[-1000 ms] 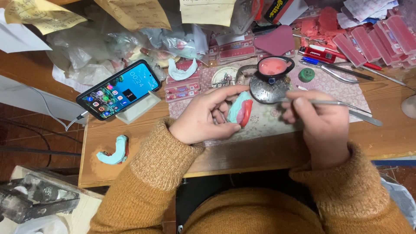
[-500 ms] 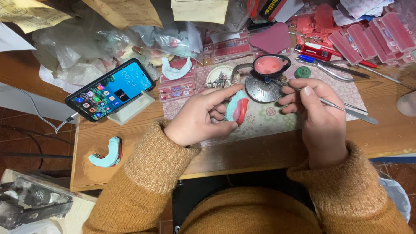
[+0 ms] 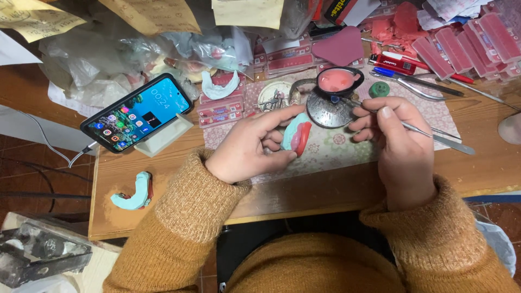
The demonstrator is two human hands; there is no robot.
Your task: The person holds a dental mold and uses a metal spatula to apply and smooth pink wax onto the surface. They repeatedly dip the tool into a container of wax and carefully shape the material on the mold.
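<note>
My left hand (image 3: 255, 144) grips a pale blue dental cast with a red wax rim (image 3: 297, 135) just above the patterned mat (image 3: 342, 149). My right hand (image 3: 399, 146) holds a thin metal wax tool (image 3: 434, 135) like a pen; its tip reaches toward a small black ladle of melted pink wax (image 3: 337, 81) that sits over a round metal burner (image 3: 328, 111). Both sleeves are mustard knit.
A lit smartphone (image 3: 138, 112) leans on a white stand at left. Another blue cast (image 3: 133, 193) lies near the bench's front left corner. Pink wax sheets (image 3: 467, 43), pens, tweezers (image 3: 418, 84), plastic bags and papers crowd the back. A dark block sits low left.
The view has shifted slightly. My right hand moved the tool's tip a little toward the wax ladle, while my left hand keeps the cast in the same spot.
</note>
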